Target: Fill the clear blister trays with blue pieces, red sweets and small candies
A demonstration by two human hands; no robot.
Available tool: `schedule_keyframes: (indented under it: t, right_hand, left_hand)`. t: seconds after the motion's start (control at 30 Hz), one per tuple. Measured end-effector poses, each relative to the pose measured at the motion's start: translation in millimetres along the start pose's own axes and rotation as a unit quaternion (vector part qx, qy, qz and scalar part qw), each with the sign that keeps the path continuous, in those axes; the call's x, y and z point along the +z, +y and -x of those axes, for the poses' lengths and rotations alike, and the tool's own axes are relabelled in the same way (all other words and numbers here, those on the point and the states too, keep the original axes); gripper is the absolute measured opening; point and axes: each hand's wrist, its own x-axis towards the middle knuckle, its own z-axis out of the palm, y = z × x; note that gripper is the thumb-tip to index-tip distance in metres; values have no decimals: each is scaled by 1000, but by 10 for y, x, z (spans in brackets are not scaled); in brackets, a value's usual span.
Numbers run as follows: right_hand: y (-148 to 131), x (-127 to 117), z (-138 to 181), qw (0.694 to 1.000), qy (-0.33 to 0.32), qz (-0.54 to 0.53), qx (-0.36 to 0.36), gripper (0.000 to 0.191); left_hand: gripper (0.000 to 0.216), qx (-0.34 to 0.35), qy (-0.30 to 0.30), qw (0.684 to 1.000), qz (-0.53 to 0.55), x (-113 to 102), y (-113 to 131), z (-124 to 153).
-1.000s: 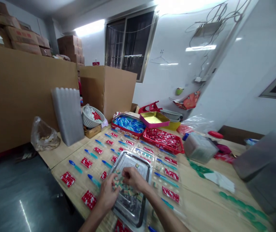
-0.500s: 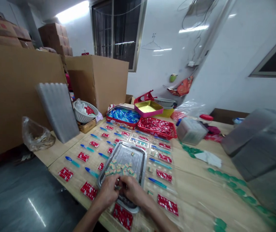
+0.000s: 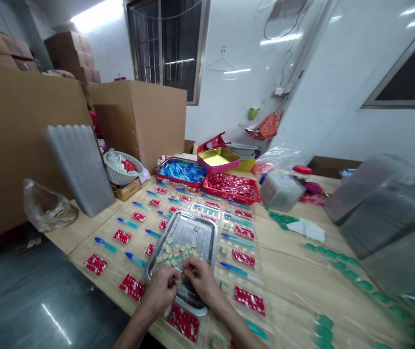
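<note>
Blocks: small pale orange-and-green blocks [image 3: 176,253] lie loose near the middle of the rectangular silver metal tray [image 3: 187,224].
Your hands: your left hand [image 3: 161,290] and right hand [image 3: 200,280] are close together over the tray's near half, fingers curled inward; you cannot tell whether either grips a block.
Tabletop: pale wooden table [image 3: 283,276]; around the tray lie red white-patterned packets [image 3: 132,287] and blue-and-teal pens [image 3: 234,269].
Far side: a red-sided tin [image 3: 178,184] of blue pieces stands left of a red plastic basket [image 3: 241,198] of red packets.
Right: green discs [image 3: 350,275].
Room: brown cardboard box [image 3: 163,121], dark barred window [image 3: 180,53], white wall [image 3: 243,29], grey floor [image 3: 11,300].
</note>
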Motion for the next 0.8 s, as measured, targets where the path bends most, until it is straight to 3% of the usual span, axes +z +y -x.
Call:
schedule_keyframes:
  t: [0.27, 0.37, 0.57, 0.8]
  right_hand:
    - [2, 72, 0, 996, -80, -33, -3, 9]
    - [35, 32, 47, 994, -107, -6, -22, 17]
    - [-41, 35, 99, 988, -84, 123, -41, 17]
    - [-101, 79, 108, 984, -93, 150, -31, 21]
  left_hand:
    - [24, -3, 10, 1000, 6, 26, -3, 0]
    - [25, -21, 4, 1000, 11, 52, -35, 4]
    - [30, -16, -4, 1000, 5, 0, -33, 26]
    - [29, -23, 29, 999, 40, -115, 0, 11]
